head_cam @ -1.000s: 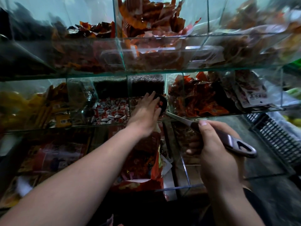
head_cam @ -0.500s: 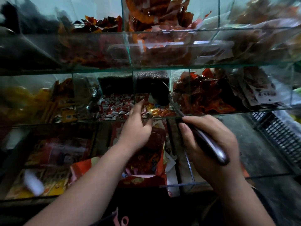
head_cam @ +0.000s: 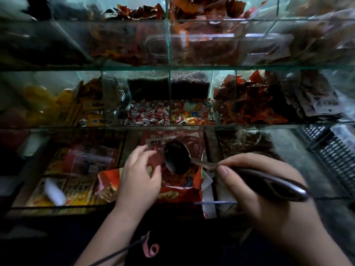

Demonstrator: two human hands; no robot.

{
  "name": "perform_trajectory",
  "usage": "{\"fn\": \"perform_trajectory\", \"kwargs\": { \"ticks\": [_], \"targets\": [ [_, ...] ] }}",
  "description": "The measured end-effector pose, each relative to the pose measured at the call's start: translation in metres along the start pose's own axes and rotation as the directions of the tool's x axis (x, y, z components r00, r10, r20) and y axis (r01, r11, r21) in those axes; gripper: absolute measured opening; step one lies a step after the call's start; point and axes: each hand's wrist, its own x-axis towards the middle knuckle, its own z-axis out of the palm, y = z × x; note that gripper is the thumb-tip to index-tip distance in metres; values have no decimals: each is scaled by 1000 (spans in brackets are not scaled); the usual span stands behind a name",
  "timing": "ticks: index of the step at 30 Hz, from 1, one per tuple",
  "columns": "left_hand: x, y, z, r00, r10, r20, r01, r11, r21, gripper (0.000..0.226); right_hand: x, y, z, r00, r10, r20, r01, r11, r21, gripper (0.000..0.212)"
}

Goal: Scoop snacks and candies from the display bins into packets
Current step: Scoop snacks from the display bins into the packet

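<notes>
Nearest to me, my right hand (head_cam: 269,191) is closed around the handle of a long dark metal spoon (head_cam: 175,156), with the thumb pressed along the top of the handle and the fingers wrapped under it. The oval bowl of the spoon hangs just above the mouth of an open red foil packet (head_cam: 178,192), and I cannot tell whether there is anything in the bowl. The packet stands in the middle compartment of the lowest glass bin (head_cam: 57,207). My left hand (head_cam: 140,173) is at the left edge of the packet's mouth with the fingers bent. It is blurred, so I cannot tell if it really pinches the foil or only touches it. To the left of the packet, in the same bin, lie flat orange and red snack bags (head_cam: 76,169). On the middle shelf behind are small red-and-white wrapped candies (head_cam: 149,116), and just beside them, in the next compartment, mixed colourful candies (head_cam: 190,117). Right of these are dark red snack sachets (head_cam: 249,104). A black plastic crate (head_cam: 334,150) is at the far right. The top shelf holds orange-red wrappers (head_cam: 201,8).
</notes>
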Motion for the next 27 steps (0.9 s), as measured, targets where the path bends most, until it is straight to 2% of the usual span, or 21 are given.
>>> {"fn": "perform_trajectory", "kwargs": {
  "ticks": [3, 5, 7, 10, 12, 17, 21, 23, 27],
  "targets": [
    [-10, -15, 1, 998, -61, 34, 56, 989, 137, 24, 8, 30, 30, 996, 2, 86, 15, 979, -201, 7],
    [-12, -18, 3, 982, -140, 124, 125, 985, 123, 32, 14, 48, 57, 986, 73, 150, -33, 967, -251, 12],
    [-13, -17, 6, 970, -162, 183, 152, 986, 69, 48, 19, 63, 80, 980, 132, 149, -90, 961, -262, 14],
    [-15, -17, 7, 950, -185, 249, 177, 983, 54, 73, 21, 74, 95, 962, 235, 142, -216, 967, -137, 12],
    [-17, -17, 6, 929, -205, 307, 205, 978, 33, 82, 21, 73, 92, 959, 250, 136, -243, 968, -67, 13],
    [-18, -17, 2, 908, -197, 371, 217, 976, -10, 88, 22, 70, 78, 933, 331, 140, -346, 933, 100, 14],
    [-15, -16, 2, 909, -197, 368, 204, 979, 20, 91, 20, 77, 84, 834, 552, -18, -525, 802, 286, 23],
    [-14, -16, 3, 915, -200, 351, 195, 979, 50, 92, 19, 80, 81, 792, 602, -96, -539, 766, 350, 25],
    [-14, -11, 2, 940, -172, 294, 148, 984, 102, 96, 19, 83, 70, 743, 658, -122, -558, 710, 431, 27]
  ]
}}
